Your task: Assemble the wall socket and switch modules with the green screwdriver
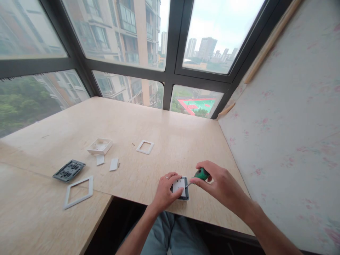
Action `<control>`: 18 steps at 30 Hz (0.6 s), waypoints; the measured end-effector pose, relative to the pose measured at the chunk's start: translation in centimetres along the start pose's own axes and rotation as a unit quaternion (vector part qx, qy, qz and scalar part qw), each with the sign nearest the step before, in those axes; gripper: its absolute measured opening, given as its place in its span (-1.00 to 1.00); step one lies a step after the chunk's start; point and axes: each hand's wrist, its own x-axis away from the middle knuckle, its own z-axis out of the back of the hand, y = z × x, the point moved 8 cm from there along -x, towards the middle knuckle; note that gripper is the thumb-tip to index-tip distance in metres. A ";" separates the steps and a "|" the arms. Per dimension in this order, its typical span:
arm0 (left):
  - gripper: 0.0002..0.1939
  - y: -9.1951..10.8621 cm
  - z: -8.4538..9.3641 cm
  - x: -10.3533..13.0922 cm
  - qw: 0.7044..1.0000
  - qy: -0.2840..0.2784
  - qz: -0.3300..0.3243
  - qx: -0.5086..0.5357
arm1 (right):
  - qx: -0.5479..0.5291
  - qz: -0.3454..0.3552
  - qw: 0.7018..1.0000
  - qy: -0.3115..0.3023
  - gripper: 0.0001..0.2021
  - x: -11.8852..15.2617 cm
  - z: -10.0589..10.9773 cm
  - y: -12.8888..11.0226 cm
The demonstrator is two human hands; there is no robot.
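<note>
Near the front edge of the table lies a wall socket [179, 184] with a white face and a dark grey frame, on a white base. My left hand [167, 189] grips it from the left, thumb and fingers resting on the white face. In my right hand [216, 179] is a short screwdriver [201, 174] with a green and black handle. Its thin shaft slants down to the left, and the tip meets the right side of the grey frame. The screw under the tip is too small to make out.
Leftward on the table [148, 124] are a white back box [100, 146], two small white plates, a grey socket plate [69, 170] and a large white frame [78, 192]. A smaller white frame [145, 147] lies farther back. A papered wall [287, 134] bounds the right; windows stand behind.
</note>
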 end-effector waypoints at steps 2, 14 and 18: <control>-0.58 0.0 0.0 0.0 1.000 0.000 0.001 0.001 | 0.082 0.017 0.996 0.043 -0.66 -0.1 0.2 -0.5; -0.59 0.0 0.1 -0.1 1.000 0.009 -0.008 -0.005 | -0.018 0.071 0.997 0.021 -0.58 0.7 -0.3 -1.2; -0.60 0.1 0.1 -0.1 1.000 0.012 -0.010 -0.009 | -0.095 0.050 0.994 -0.011 -0.65 0.5 -0.7 -1.1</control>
